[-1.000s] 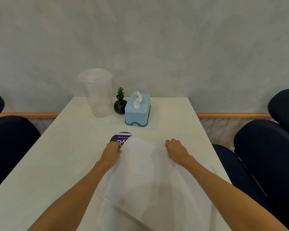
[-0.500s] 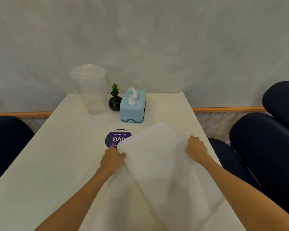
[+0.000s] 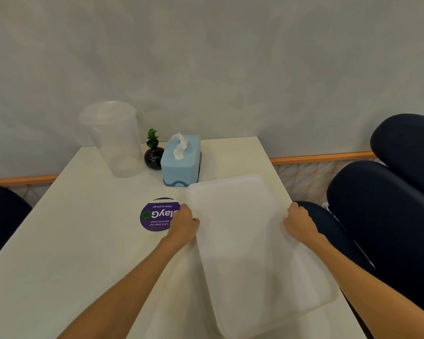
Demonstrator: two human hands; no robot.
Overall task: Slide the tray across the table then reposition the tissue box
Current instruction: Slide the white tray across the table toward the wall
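A translucent white tray (image 3: 250, 245) lies on the right side of the white table (image 3: 78, 241), its far corner close to the tissue box. My left hand (image 3: 185, 222) grips the tray's left edge and my right hand (image 3: 298, 222) grips its right edge, near the table's right side. The light blue tissue box (image 3: 181, 162), with a white tissue sticking up, stands at the back of the table, just beyond the tray.
A clear plastic jug (image 3: 113, 140) and a small black vase with a green plant (image 3: 153, 152) stand left of the tissue box. A purple round sticker (image 3: 157, 215) lies by my left hand. Dark blue chairs (image 3: 387, 216) flank the table.
Both hands have slid the tray to the right and farther back, toward the tissue box. The purple sticker that the tray partly covered is now almost fully uncovered.
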